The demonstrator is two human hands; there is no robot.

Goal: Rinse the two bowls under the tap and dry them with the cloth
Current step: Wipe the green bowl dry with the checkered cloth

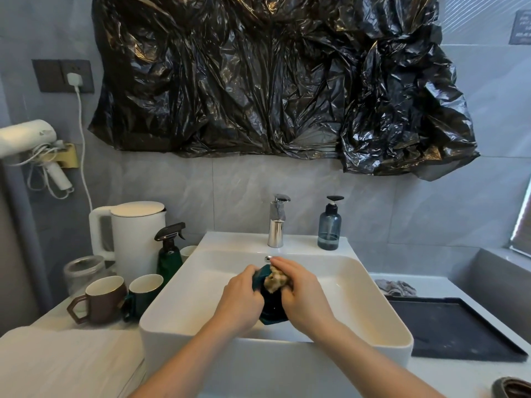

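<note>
Scene: a person stands at a white basin (382,326) set on a pale tabletop (459,377); both forearms reach forward over it.
Bowl in hand: a dark green bowl (271,307), held tilted above the middle of the basin, not touching it.
Left hand: the left hand (240,297) is curled round the bowl's left rim, thumb on top, gripping it.
Right hand: the right hand (301,294) has its fingers folded over a tan, crumpled cloth (276,279), pressing it against the bowl's upper edge.
Tap: a chrome tap (277,222) stands at the back of the basin; no water stream shows.
Second bowl: only a dark brown curved edge (514,386) shows at the lower right corner; whether this is the other bowl cannot be told.
Handling, a judgement: the bowl looks glazed and rigid, so likely breakable and slick when wet; gripping the rim with thumb inside and fingers outside seems safest, kept low over the basin.
Cloth handling, a judgement: soft, light and bunchable, easiest taken as a wad in the palm.
Nearby: two mugs (99,300), a green spray bottle (169,254) and a white kettle (135,234) to the left; a blue soap dispenser (330,225) beside the tap; a black tray (454,328) and a grey rag (396,287) to the right.
</note>
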